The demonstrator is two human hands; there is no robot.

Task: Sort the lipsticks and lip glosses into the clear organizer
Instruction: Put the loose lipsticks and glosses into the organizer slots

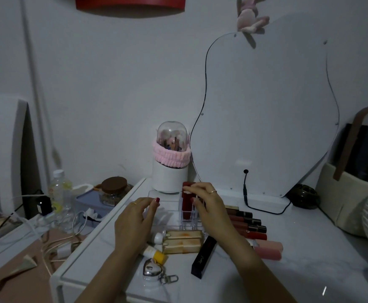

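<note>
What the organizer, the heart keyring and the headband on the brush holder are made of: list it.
Organizer: clear rigid plastic, probably acrylic; the lipstick shows through its walls.
Heart keyring: polished metal or chromed plastic; mirror-like glints.
Headband: soft pink plush fabric; fuzzy, ribbed.

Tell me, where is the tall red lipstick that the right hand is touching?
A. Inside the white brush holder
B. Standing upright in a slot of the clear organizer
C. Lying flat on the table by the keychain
B: the red lipstick stands upright in a compartment of the clear organizer, with the right hand at its top.
</note>
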